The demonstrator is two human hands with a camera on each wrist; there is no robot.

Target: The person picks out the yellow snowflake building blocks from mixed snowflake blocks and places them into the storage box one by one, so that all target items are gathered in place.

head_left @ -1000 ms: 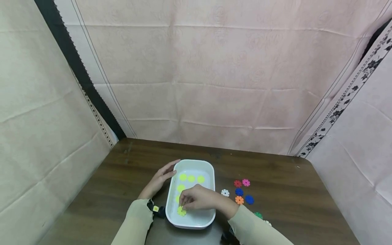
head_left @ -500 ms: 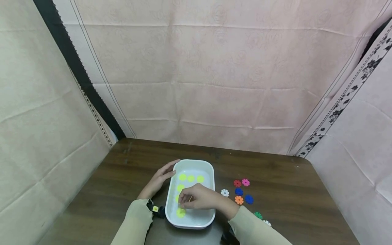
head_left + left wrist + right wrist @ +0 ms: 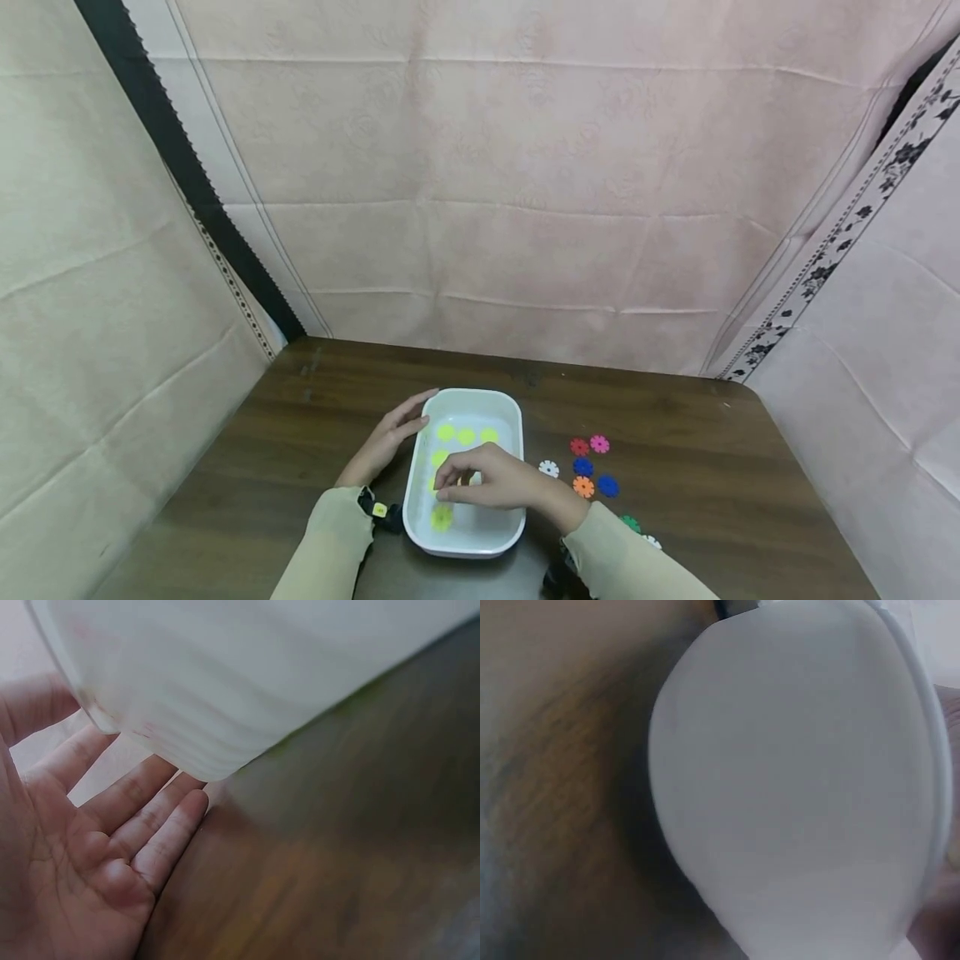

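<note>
A white tray (image 3: pixel 498 529) stands on the brown table, with several yellow discs (image 3: pixel 466 436) along its far and left parts. Close above its floor is my right hand (image 3: pixel 491 479), fingers bent toward the thumb, nothing visible between them. Just below those fingertips lies a yellow flower-shaped piece (image 3: pixel 442 517). My left hand (image 3: pixel 382 446) rests at the tray's left side, its fingers extended along the rim; in the left wrist view, the fingers (image 3: pixel 169 836) reach the tray's outer wall (image 3: pixel 247 690). The right wrist view is mostly filled by the tray's outside (image 3: pixel 795 780).
To the tray's right lie loose flower-shaped pieces: red (image 3: pixel 579 447), pink (image 3: pixel 599 443), white (image 3: pixel 549 468), orange (image 3: pixel 583 487), blue (image 3: pixel 608 486) and green (image 3: pixel 630 523). Pale cloth (image 3: pixel 510 208) hangs behind the table and on both sides.
My right hand has risen slightly off the yellow flower-shaped piece at the tray's near left, which now shows more fully. My left hand has stayed at the rim.
</note>
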